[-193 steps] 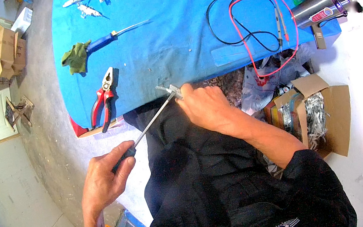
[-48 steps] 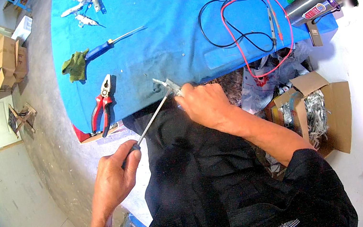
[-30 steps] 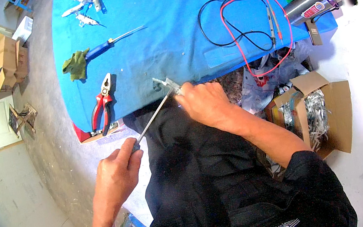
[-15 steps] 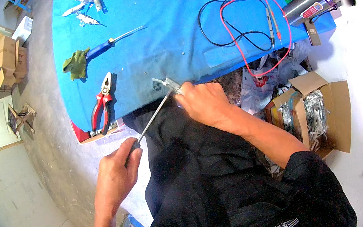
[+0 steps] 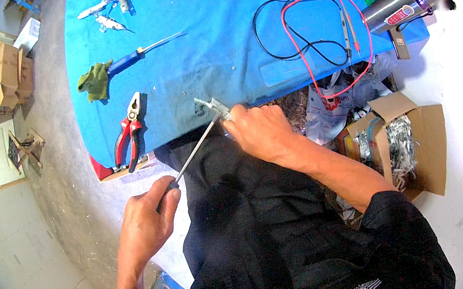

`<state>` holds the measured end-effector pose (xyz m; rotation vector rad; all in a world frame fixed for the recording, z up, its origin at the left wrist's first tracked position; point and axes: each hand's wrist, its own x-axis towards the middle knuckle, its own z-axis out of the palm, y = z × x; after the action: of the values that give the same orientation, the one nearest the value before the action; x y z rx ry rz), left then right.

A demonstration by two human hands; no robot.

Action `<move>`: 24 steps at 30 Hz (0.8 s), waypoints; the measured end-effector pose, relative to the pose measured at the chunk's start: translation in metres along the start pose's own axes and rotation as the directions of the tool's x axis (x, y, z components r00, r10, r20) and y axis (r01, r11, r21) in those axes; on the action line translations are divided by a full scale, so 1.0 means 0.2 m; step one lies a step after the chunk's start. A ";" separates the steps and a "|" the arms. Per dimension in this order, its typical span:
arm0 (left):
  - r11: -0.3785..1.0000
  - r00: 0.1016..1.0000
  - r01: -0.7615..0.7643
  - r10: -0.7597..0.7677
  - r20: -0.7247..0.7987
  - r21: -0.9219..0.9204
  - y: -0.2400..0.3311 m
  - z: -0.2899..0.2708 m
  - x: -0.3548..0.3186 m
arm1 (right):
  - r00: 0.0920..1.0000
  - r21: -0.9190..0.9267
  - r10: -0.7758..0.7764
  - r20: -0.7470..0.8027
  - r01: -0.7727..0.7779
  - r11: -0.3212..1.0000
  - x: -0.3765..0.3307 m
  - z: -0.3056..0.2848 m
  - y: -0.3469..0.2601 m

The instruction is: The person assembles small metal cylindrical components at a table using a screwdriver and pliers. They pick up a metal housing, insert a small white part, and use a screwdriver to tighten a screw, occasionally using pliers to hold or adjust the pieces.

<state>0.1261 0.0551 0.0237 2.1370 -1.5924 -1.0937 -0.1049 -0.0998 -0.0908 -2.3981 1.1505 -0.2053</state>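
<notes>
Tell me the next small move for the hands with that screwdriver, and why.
Probably a turn of the screwdriver by the left hand while the right hand steadies the small metal part. The tip appears to meet the part at the edge of the blue table, and the left hand grips the handle end, so the tool looks seated.

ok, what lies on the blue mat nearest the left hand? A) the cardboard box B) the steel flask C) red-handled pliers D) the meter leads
C: the pliers lie at the mat's near-left edge, just above the left hand, which holds a screwdriver; the other things sit far right.
</notes>
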 end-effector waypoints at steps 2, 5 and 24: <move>0.996 0.997 0.050 -0.046 0.057 -0.076 -0.04 0.00 0.01 | 1.000 -0.006 0.013 -0.006 -0.013 1.000 0.00 0.00 -0.01; 0.960 0.979 0.183 -0.158 0.130 -0.213 -0.02 -0.01 0.02 | 1.000 -0.007 0.018 -0.025 -0.019 1.000 0.00 0.01 -0.02; 0.999 0.998 -0.030 0.032 -0.051 0.036 0.01 0.03 -0.01 | 1.000 -0.004 -0.015 0.018 0.015 1.000 0.01 0.01 0.01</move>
<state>0.1206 0.0562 0.0222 2.1371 -1.6274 -0.9999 -0.1045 -0.1013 -0.0926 -2.4079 1.1266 -0.1860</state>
